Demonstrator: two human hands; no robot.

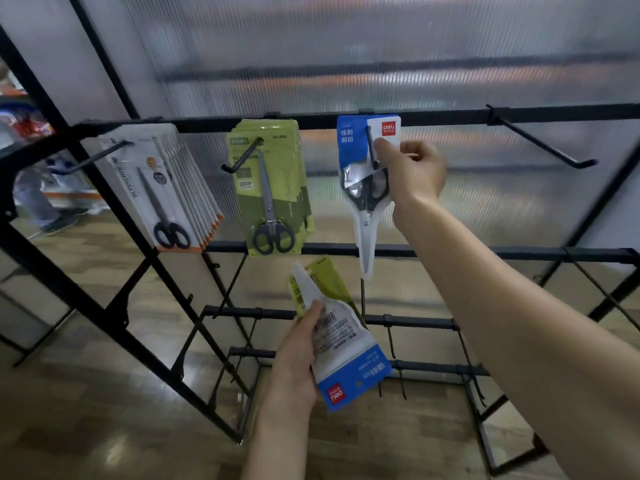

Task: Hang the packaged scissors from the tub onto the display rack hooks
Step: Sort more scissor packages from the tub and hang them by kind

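Note:
My right hand (414, 169) pinches the right edge of a blue and white scissors pack (363, 188) that hangs on a black hook (372, 147) of the display rack's top bar (450, 116). Lower down, my left hand (298, 355) grips two more packs held upside down: a blue and white one (341, 355) in front and a green one (329, 282) behind it. The tub is out of view.
Two filled hooks lie to the left: several green scissors packs (270, 188) and several white and orange ones (166, 192). An empty hook (543, 143) sticks out at the right. Lower rack bars (415, 320) carry short bare hooks. The floor is wood.

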